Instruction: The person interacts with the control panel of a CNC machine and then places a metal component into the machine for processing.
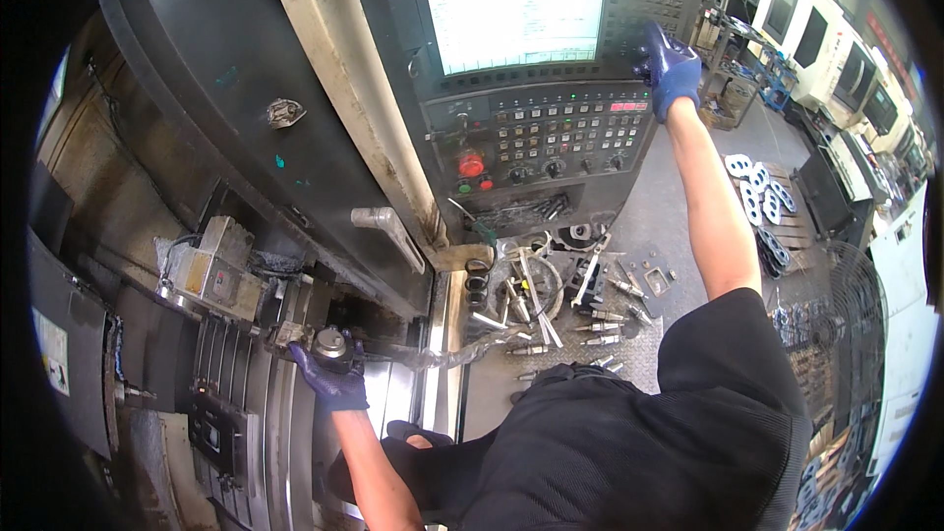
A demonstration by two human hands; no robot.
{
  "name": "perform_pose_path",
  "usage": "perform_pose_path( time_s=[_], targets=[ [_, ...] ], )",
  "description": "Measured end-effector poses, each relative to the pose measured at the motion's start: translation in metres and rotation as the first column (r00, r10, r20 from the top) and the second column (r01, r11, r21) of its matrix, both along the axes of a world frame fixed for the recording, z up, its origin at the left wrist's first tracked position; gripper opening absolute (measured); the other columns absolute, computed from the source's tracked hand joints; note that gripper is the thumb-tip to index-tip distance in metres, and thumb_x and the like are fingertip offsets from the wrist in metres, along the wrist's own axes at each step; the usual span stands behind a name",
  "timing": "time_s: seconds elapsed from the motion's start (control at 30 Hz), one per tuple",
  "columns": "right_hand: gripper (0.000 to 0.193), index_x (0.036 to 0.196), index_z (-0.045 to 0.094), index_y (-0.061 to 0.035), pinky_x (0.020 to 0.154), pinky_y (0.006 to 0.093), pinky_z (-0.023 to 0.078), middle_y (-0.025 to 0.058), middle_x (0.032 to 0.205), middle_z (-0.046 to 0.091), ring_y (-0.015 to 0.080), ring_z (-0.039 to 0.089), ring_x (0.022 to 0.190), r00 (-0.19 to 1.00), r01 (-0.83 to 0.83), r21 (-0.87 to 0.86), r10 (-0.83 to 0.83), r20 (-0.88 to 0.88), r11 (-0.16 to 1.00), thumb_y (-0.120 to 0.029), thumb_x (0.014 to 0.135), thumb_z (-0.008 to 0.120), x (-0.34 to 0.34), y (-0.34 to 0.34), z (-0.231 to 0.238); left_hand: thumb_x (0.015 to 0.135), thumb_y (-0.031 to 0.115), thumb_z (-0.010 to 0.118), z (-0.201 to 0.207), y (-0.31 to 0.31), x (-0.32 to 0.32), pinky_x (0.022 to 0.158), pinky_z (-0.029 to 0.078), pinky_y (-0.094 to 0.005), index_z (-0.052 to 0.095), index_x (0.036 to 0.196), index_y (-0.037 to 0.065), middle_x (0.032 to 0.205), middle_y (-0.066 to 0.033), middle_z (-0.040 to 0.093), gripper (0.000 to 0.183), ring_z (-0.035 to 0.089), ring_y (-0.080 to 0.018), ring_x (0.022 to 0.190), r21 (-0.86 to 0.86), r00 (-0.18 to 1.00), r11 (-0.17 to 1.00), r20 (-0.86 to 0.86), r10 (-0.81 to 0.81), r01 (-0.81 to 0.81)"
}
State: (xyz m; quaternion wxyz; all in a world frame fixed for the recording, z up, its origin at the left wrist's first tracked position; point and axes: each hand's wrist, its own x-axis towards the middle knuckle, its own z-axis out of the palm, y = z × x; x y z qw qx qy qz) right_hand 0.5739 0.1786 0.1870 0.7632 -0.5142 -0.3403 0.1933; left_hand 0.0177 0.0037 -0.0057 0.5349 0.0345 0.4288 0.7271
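Observation:
My left hand (pixel 332 380), in a purple glove, is closed round a dark handwheel pendant (pixel 331 343) with a round silver dial on top. A wrapped cable (pixel 428 356) runs from beside the pendant to the right. My right hand (pixel 676 71), gloved in blue-purple, reaches up to the right edge of the control panel (pixel 570 128). Its fingers are apart and hold nothing; the fingertips lie at the keys beside the lit screen (pixel 516 12). Whether a fingertip presses a key I cannot tell. Below the screen are rows of buttons and a red emergency stop button (pixel 471 165).
The machine door (pixel 265 128) with its handle (pixel 388 233) stands at left, beside a spindle block (pixel 218 270) and a slotted machine table (pixel 224 359). Several tool holders (pixel 602 327) and wrenches (pixel 590 270) lie below the panel. Metal parts (pixel 757 187) sit on a pallet at right, near a fan (pixel 836 305).

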Motion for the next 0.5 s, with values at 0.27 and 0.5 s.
perform_pose_path(
  time_s=[0.27,0.5],
  targets=[
    [0.041,0.093,0.069,0.0065,0.05,0.0286,0.048,0.0107,0.075,0.069,0.0155,0.06,0.053,0.999,0.017,-0.014,-0.017,0.029,1.0,-0.034,0.087,0.072,0.003,0.004,-0.001,0.084,0.066,0.055,-0.003,0.0,-0.004,0.068,0.053,-0.0401,0.061,0.112,0.016,0.094,-0.0079,0.066,0.058,0.064,-0.0255,0.079,-0.031,1.0,0.999,-0.011,0.023,-0.023],
    [0.037,0.098,0.07,0.0,0.048,0.0271,0.047,0.0066,0.076,0.067,0.0148,0.059,0.054,0.999,-0.002,-0.062,0.005,0.049,0.998,-0.035,0.087,0.073,0.0,-0.002,0.003,0.085,0.067,0.053,0.002,-0.001,0.0,0.069,0.052,-0.0397,0.061,0.111,0.015,0.093,-0.0083,0.066,0.058,0.064,-0.0249,0.079,-0.005,1.0,1.0,-0.019,0.008,-0.008]
  ],
)
